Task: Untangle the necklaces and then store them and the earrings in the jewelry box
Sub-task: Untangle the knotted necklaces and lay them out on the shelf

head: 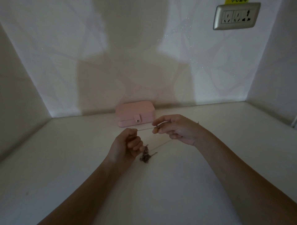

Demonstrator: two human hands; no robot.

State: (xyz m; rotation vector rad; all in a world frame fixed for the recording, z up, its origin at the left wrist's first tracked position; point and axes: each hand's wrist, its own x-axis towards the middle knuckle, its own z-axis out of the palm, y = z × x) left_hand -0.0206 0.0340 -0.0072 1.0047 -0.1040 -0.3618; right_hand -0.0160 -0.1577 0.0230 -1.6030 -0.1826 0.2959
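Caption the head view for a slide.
Left hand and right hand hold a necklace chain taut near a tangled clump; pink jewelry box closed behind.

Dim, soft; person's shadow on wall (144,48); wide-angle bending at edges.

A yellow label (236,1) sits at one o'clock, at the top edge just above the grey wall socket (236,16). Its dark characters are blurred and cut off by the frame edge, so they cannot be read. Nothing else carries legible writing.
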